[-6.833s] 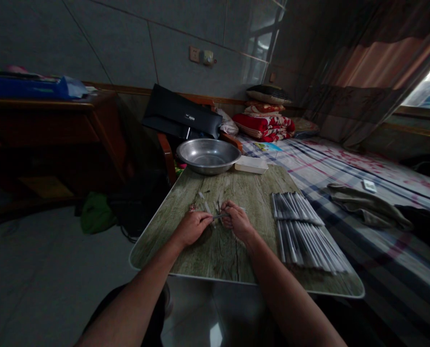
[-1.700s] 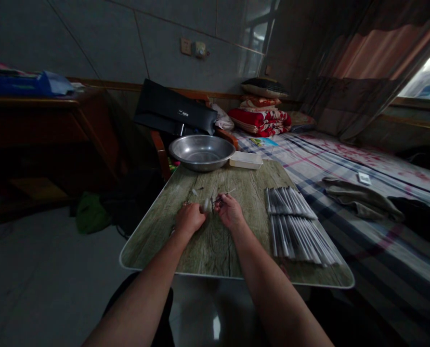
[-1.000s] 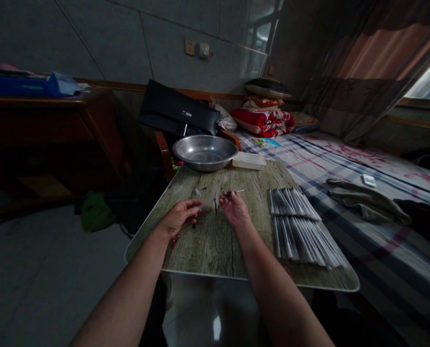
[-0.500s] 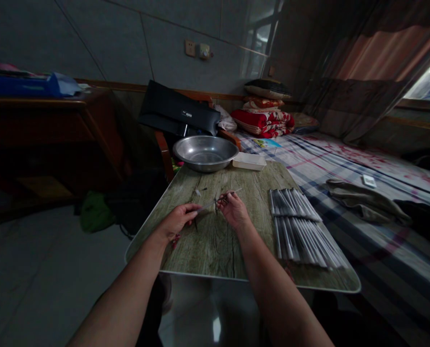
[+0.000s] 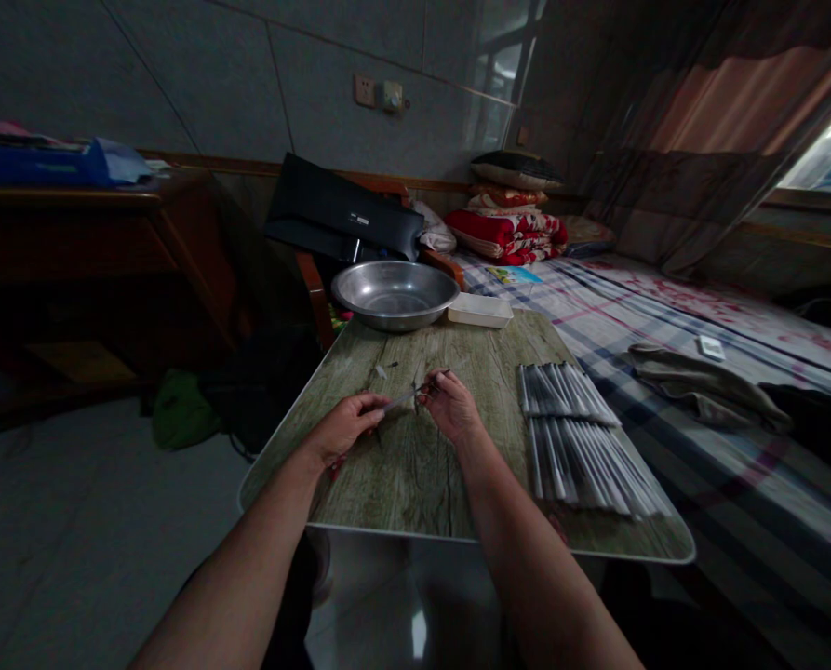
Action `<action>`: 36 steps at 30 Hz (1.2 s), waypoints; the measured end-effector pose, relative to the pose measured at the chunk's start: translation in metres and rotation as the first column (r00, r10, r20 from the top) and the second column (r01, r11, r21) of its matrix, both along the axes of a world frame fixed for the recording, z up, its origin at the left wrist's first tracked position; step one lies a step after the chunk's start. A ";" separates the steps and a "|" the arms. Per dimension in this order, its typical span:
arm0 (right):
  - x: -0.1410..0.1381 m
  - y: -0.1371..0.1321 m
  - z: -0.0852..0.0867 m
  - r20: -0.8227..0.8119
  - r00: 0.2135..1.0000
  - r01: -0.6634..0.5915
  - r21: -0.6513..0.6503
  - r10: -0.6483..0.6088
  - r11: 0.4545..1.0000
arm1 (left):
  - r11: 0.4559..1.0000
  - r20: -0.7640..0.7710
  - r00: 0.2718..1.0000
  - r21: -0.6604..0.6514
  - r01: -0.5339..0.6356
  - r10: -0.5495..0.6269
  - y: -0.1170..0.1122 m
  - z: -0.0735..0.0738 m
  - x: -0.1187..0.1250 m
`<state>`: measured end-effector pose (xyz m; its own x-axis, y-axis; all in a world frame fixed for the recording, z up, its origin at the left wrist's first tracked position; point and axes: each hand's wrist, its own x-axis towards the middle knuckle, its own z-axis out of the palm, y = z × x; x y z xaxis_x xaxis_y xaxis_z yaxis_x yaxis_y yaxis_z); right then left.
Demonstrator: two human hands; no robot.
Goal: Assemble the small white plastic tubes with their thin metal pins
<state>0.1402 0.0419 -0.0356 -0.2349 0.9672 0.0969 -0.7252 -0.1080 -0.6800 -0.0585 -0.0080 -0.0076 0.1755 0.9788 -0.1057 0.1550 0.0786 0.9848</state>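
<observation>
Over the middle of a wood-grain folding table (image 5: 401, 484), my left hand (image 5: 345, 428) and my right hand (image 5: 451, 408) both pinch a thin pale stick (image 5: 405, 398) that spans the gap between them. The left fingers grip its near end, the right fingers its far end. A small pale piece (image 5: 379, 372) lies on the table just beyond the hands. To the right of my right hand, two rows of several similar grey-white sticks (image 5: 575, 437) lie side by side on the table.
A steel basin (image 5: 394, 293) and a shallow white tray (image 5: 480, 310) stand at the table's far end. A bed with a striped sheet (image 5: 666, 326) and folded quilts (image 5: 513, 233) lies to the right. A dark wooden desk (image 5: 94, 242) stands on the left, and a black bag (image 5: 338, 219) sits behind the basin.
Over the last second the left hand has drawn back in toward the right one, and both now pinch the stick between them. The stick's far tip no longer juts out past the right hand.
</observation>
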 end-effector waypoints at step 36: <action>0.025 0.013 0.001 0.344 0.636 0.726 0.036 -0.691 0.687 | 0.975 0.356 0.931 0.168 -0.143 0.075 -0.003 0.005 0.010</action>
